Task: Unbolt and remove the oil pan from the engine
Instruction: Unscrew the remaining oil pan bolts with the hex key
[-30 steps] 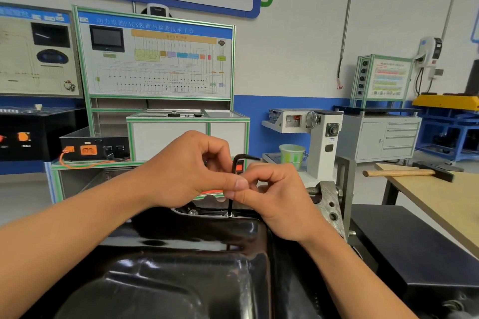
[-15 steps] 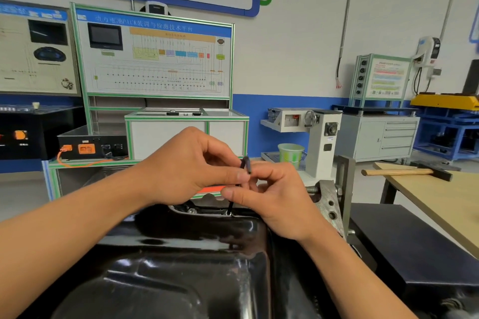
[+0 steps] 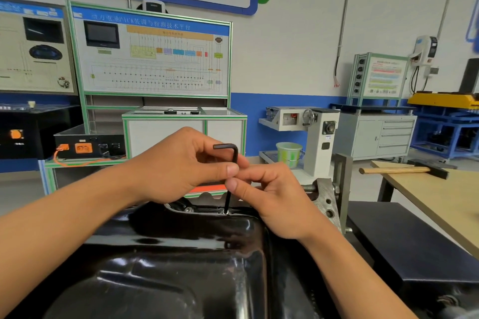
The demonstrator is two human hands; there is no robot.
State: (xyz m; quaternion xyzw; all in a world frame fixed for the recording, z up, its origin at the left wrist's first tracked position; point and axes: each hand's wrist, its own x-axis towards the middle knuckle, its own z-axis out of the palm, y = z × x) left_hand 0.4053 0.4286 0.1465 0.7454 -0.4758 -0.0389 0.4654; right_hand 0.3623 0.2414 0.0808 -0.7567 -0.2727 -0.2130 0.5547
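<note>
L hand (image 3: 178,166), R hand (image 3: 280,202) pinch hex key (image 3: 234,155) — tip in oil pan (image 3: 181,254) bolt (image 3: 226,212) below.

Background as I see it
Hammer (image 3: 394,170) lies on the wooden table (image 3: 440,197) at right; green cup (image 3: 289,154) stands farther back.

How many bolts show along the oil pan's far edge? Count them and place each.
2. One bolt sits bare left of the hex key; the other bolt is under its tip. The right hand may hide more.
</note>
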